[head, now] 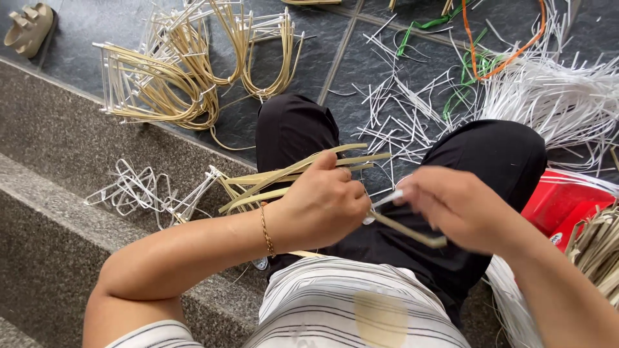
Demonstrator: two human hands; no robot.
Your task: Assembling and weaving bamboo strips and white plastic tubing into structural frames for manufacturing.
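Fingers [348, 187] amid bamboo strips [290, 177], white offcuts [406, 122]

We see pale straw-yellow strips [290, 174] bunched in the left hand [322, 206], and one white strip [387, 200] between it and the right hand [458, 206]. A thin gold chain bracelet [265, 231] circles the left wrist. Our shirt [348, 303] is white with fine dark stripes and carries a yellowish blotch; the trousers [490, 154] are plain black. The floor [84, 26] is dark grey tile with lighter seams, and the step [51, 129] is speckled grey stone. Looped tan pieces with white ties [174, 77] lie at the floor's upper left; white strips [554, 90], green [464, 71] and orange [503, 61] ones at its upper right. A red tub [561, 200] shows at the right edge.
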